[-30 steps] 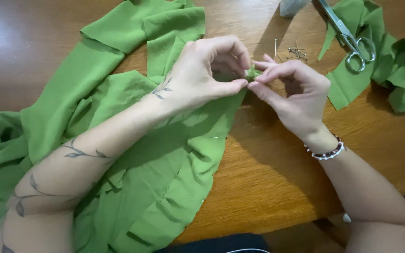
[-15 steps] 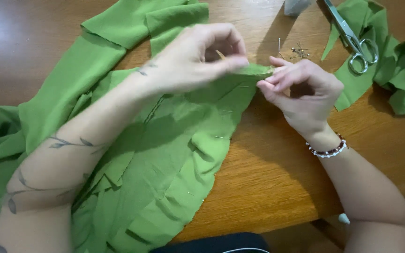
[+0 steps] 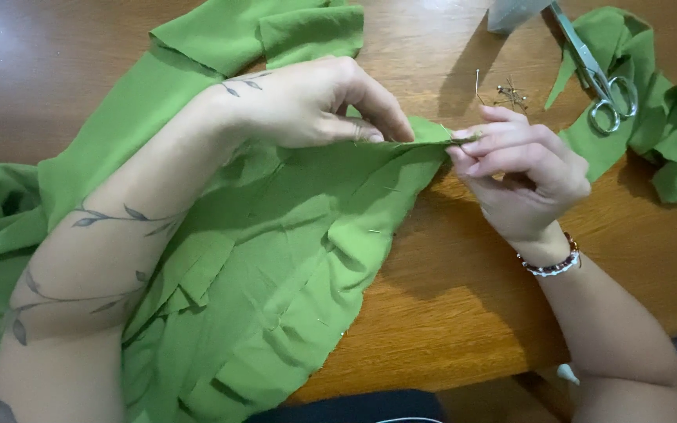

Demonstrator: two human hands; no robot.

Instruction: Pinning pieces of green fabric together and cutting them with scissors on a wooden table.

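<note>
Pinning step: left hand (image 3: 307,102) and right hand (image 3: 523,168) both pinch the folded hem of the green cloth (image 3: 276,251) mid-counter (pins (image 3: 507,94) near far edge); next needs a steady hold.

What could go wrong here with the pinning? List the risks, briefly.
1. Both the left hand and the right hand pinch the edge of the green fabric close together; a pin pushed through there could prick a fingertip.
2. Loose pins lie on the wooden table just behind the right hand and could be knocked or scattered.
3. The scissors rest on green fabric scraps, so tugging the scraps might drag them.
</note>
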